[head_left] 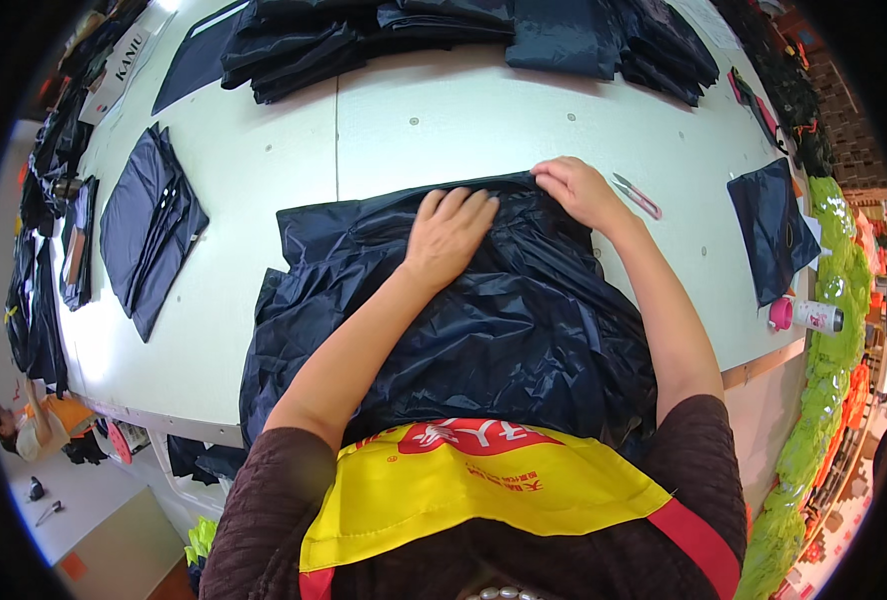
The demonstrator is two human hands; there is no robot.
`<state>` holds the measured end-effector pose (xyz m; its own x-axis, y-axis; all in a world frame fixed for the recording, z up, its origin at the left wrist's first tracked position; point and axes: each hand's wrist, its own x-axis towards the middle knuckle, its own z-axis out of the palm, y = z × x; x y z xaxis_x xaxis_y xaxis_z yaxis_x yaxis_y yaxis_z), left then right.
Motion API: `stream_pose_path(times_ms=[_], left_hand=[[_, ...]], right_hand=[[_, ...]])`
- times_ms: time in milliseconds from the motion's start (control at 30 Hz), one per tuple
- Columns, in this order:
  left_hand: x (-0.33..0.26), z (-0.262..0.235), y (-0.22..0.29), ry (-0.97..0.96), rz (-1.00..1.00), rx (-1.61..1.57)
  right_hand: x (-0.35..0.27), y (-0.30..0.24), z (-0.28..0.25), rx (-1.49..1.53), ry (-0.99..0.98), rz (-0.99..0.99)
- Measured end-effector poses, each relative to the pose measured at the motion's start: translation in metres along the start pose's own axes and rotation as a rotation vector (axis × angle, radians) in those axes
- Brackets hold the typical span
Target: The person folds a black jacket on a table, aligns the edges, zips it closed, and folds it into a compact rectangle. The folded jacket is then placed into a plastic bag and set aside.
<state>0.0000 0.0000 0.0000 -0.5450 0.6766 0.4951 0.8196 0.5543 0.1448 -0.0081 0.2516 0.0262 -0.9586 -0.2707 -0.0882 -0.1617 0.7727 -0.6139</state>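
A dark navy, shiny garment (pixel 484 330) lies rumpled on the white table in front of me, its near end hanging toward my yellow apron (pixel 464 490). My left hand (pixel 451 232) rests flat on its upper part, fingers stretched out and slightly apart. At the garment's far edge, my right hand (pixel 572 188) pinches the fabric between thumb and fingers. Just right of that hand lies a pair of small thread snips (pixel 638 197) with pinkish handles, touched by neither hand.
Stacks of folded dark garments (pixel 564 40) line the table's far side. Another folded dark garment (pixel 151 230) lies at left, and one (pixel 772 232) at right near a white and pink bottle (pixel 809 315). Bright green fabric (pixel 804 450) is heaped beyond the right edge. A person (pixel 39 425) is at far left.
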Motion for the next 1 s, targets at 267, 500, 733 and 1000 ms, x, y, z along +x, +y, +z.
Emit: stream_pose_path(times_ms=[267, 500, 733, 1000], left_hand=[[0.023, 0.018, -0.019, -0.153, -0.25, -0.136], [0.043, 0.019, 0.03, 0.091, -0.382, -0.357], [0.074, 0.019, 0.033, -0.246, -0.81, -0.538], [0.05, 0.009, 0.009, -0.202, -0.719, -0.157]], right_hand=[[-0.021, 0.005, 0.03, -0.14, 0.319, -0.181], [-0.027, 0.006, 0.039, -0.099, 0.44, -0.16], [-0.026, -0.004, 0.036, -0.227, 0.459, -0.25], [-0.027, -0.003, 0.031, -0.326, 0.512, -0.099]])
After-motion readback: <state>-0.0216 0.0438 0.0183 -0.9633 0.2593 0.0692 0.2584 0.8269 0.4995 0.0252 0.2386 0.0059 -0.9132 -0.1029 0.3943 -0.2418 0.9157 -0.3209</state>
